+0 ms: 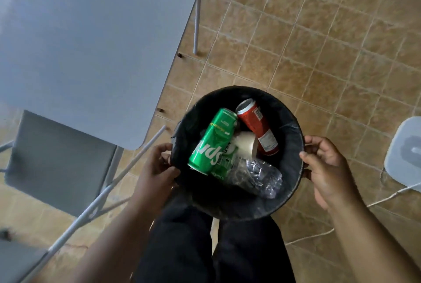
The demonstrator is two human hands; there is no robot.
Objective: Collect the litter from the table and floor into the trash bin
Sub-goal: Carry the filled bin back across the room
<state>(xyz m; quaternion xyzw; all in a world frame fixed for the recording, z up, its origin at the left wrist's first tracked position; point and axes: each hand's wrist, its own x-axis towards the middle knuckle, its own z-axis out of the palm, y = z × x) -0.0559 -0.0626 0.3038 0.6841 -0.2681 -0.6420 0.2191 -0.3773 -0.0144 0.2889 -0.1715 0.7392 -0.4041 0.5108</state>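
A round black trash bin (293,132) lined with a dark bag sits low in front of my legs. Inside lie a green soda can (211,141), a red can (258,126), a paper cup (246,144) and a crushed clear plastic bottle (255,175). My left hand (157,168) grips the bin's left rim, fingers curled over the edge. On the right rim my right hand (328,164) holds the bin the same way.
A grey table (86,43) fills the upper left, with a grey chair (57,164) tucked beneath its near corner. Brown tiled floor (319,43) spreads to the right. A white device (405,150) with a white cable (341,216) lies at the right edge.
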